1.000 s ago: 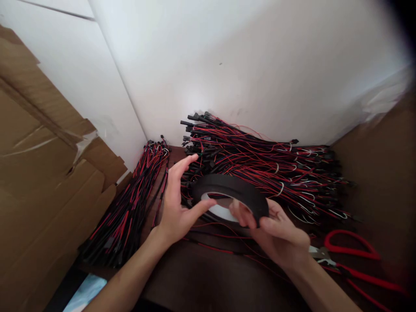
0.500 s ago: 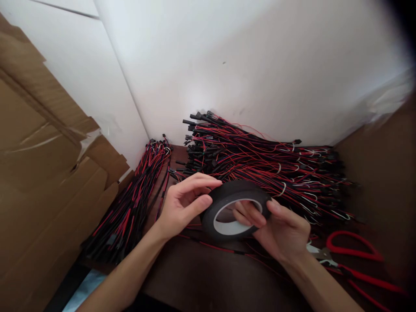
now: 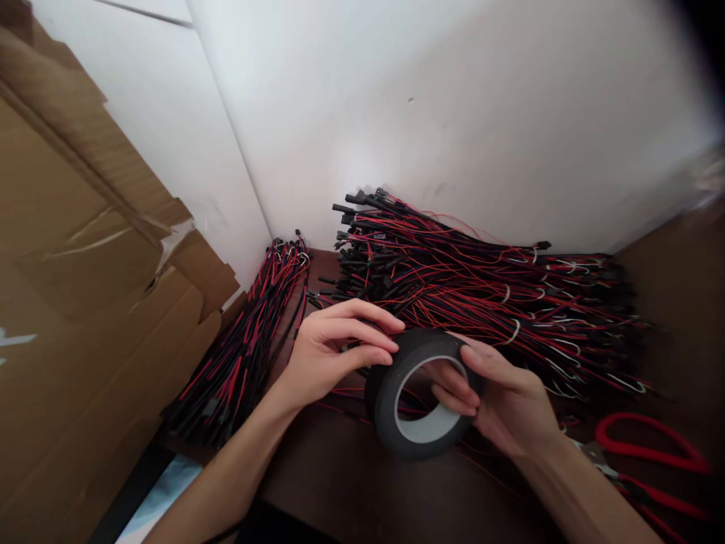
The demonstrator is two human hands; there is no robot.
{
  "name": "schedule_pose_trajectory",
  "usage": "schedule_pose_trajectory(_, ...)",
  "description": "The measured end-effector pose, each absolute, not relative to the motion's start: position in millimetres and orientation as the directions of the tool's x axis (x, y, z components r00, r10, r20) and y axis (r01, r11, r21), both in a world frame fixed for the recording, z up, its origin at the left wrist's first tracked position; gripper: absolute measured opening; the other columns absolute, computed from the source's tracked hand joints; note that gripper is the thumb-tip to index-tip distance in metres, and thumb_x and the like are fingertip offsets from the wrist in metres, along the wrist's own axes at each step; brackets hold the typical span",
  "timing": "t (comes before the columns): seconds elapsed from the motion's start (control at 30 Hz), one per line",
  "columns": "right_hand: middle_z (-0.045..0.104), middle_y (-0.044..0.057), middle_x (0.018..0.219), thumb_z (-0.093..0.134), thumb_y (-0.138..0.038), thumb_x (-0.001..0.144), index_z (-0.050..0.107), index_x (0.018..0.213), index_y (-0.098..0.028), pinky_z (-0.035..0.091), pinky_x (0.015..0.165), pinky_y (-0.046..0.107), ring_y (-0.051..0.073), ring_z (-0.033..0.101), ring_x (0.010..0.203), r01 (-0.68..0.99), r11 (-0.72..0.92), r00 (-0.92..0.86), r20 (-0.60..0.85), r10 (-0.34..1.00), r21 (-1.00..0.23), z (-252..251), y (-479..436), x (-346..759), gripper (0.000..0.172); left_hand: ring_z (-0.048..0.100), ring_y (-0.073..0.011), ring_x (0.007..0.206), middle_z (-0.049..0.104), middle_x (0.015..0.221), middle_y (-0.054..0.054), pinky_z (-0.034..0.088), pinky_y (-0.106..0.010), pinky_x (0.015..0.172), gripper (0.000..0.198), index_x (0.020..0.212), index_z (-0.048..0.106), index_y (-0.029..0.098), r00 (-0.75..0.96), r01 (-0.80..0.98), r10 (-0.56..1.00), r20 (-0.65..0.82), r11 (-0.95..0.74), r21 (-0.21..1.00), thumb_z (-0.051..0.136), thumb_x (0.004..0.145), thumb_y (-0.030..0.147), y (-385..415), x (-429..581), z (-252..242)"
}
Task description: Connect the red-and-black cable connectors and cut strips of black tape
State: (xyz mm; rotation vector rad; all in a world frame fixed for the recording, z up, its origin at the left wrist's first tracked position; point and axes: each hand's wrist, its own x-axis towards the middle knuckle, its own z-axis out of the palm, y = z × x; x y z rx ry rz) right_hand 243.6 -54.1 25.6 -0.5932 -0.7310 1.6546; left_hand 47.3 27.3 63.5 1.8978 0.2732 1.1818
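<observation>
A roll of black tape (image 3: 390, 400) with a pale inner core is held tilted above the dark table. My right hand (image 3: 510, 393) grips its right side, thumb on the outer face and fingers through the hole. At the upper left edge of the roll, my left hand (image 3: 334, 347) has its thumb and fingertips pinched together against the tape; whether a tape end is between them is too small to tell. Behind both hands lies a large pile of red and black cables (image 3: 453, 279) with black connectors and white ties.
Another cable bundle (image 3: 243, 340) lies at the left beside a cardboard box (image 3: 102, 302). Red-handled scissors (image 3: 651, 438) rest at the right, near my right forearm. A white wall (image 3: 424, 113) stands behind, and a brown cardboard side (image 3: 680, 287) is at the right.
The tape roll has tipped so its hole faces the camera more, and its lower edge has dropped. The left fingers have closed more at its edge. The whole view has shifted slightly.
</observation>
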Motion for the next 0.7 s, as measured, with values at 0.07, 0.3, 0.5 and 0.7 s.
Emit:
schedule_pose_trajectory(0.07, 0.038, -0.004, 0.053, 0.063, -0.029, 0.084, 0.067, 0.082, -0.014, 0.020, 0.038, 0.018, 0.004, 0.023, 0.043, -0.671, -0.130, -0.193, 0.003, 0.981, -0.730, 25, -54, 243, 0.016, 0.070, -0.0183, 0.083, 0.075, 0.091, -0.009, 0.059, -0.031, 0.079, 0.007, 0.083, 0.077, 0.017, 0.517, -0.229, 0.550, 0.655, -0.649, 0.726, 0.075, 0.077, 0.013, 26, 48, 64)
schedule_pose_trajectory(0.3, 0.040, -0.004, 0.054, 0.065, -0.028, 0.083, 0.061, 0.069, -0.015, 0.021, 0.038, 0.016, 0.004, 0.024, 0.044, -0.687, -0.137, -0.165, -0.031, 0.986, -0.714, 23, -51, 243, 0.020, 0.070, -0.0176, 0.084, 0.074, 0.090, -0.012, 0.059, -0.030, 0.078, 0.009, 0.088, 0.073, 0.012, 0.483, -0.130, 0.463, 0.743, -0.801, 0.584, 0.069, 0.081, 0.007, 24, 49, 60)
schedule_pose_trajectory(0.5, 0.041, -0.004, 0.054, 0.067, -0.028, 0.080, 0.055, 0.065, -0.015, 0.021, 0.037, 0.016, 0.003, 0.025, 0.042, -0.675, -0.138, -0.117, -0.079, 0.990, -0.725, 22, -50, 242, 0.024, 0.068, -0.0162, 0.087, 0.072, 0.092, -0.012, 0.058, -0.030, 0.078, 0.011, 0.093, 0.068, 0.012, 0.502, 0.012, 0.390, 0.772, -0.896, 0.444, 0.061, 0.087, 0.006, 22, 51, 55)
schedule_pose_trajectory(0.7, 0.043, -0.004, 0.054, 0.070, -0.029, 0.078, 0.054, 0.064, -0.015, 0.021, 0.037, 0.016, 0.002, 0.026, 0.042, -0.666, -0.129, -0.076, -0.106, 0.991, -0.734, 22, -49, 241, 0.025, 0.066, -0.0156, 0.084, 0.071, 0.091, -0.012, 0.057, -0.029, 0.077, 0.011, 0.092, 0.065, 0.011, 0.495, 0.079, 0.359, 0.791, -0.925, 0.371, 0.057, 0.088, 0.005, 20, 53, 53)
